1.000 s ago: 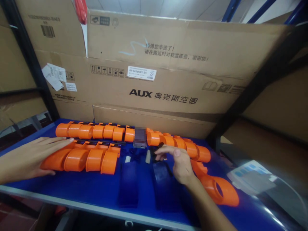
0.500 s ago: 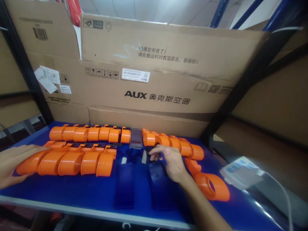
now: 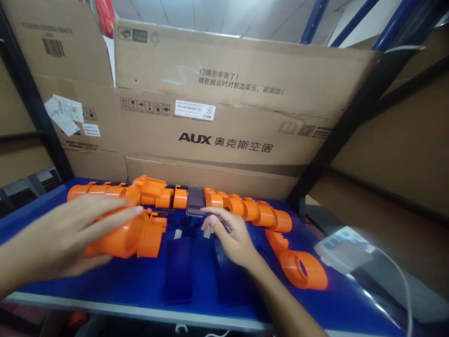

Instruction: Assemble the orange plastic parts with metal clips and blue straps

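My left hand is wrapped round an orange ring-shaped part, lifted and tilted over the front left row. Beside it stands another orange part of that row. My right hand hovers at the middle of the table, fingers bent and thumb near the forefinger, just in front of a dark phone-like device. Whether its fingertips hold anything small cannot be made out. Small dark pieces and a pale strip lie to the left of that hand.
More orange parts line the back of the blue table. Two dark blue pieces lie in front. A curled orange part and a pale device with a cable are at right. Cardboard stands behind.
My left hand has moved right and raised an orange part from the front left row. My right hand has shifted slightly left, towards the dark device. The view has shifted a little.
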`<state>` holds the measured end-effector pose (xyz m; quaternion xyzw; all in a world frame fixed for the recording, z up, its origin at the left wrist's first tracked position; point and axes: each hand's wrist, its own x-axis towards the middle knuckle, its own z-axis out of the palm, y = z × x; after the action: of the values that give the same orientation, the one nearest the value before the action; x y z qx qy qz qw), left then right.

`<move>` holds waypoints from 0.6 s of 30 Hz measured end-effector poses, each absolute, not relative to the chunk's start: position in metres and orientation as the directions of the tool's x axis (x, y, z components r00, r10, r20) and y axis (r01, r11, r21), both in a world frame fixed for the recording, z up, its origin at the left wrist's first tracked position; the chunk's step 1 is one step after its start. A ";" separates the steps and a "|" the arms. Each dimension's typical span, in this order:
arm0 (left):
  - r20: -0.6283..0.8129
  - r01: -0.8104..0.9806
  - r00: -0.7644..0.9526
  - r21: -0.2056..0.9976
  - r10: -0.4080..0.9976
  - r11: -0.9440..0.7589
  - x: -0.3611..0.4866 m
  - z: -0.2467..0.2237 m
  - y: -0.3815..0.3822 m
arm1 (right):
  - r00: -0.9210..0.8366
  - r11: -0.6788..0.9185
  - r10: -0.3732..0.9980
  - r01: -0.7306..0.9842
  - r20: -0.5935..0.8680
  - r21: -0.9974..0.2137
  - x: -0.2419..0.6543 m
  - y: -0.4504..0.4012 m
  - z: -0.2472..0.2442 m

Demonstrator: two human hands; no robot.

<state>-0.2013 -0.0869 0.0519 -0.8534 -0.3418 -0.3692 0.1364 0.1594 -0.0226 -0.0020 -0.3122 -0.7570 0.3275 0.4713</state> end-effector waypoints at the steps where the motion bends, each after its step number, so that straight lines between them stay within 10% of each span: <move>1: 0.611 0.641 0.640 -0.088 0.467 -0.763 -0.190 0.047 -0.082 | -0.345 0.563 0.800 0.148 0.491 -0.813 0.156 -0.022 -0.002; 11: 0.462 0.390 0.745 0.283 0.480 -0.877 -0.093 0.019 -0.057 | -0.168 0.356 0.919 -0.030 0.356 -0.934 0.151 -0.016 -0.001; 18: 0.201 -0.068 0.322 0.980 0.925 -0.189 -0.038 0.003 -0.051 | -0.048 0.377 0.925 -0.031 0.378 -0.926 0.156 -0.012 0.000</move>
<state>-0.0383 -0.0509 0.0032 -0.6143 -0.3488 -0.4660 -0.5328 0.1555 -0.0121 0.0000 -0.3755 -0.5946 0.4130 0.5786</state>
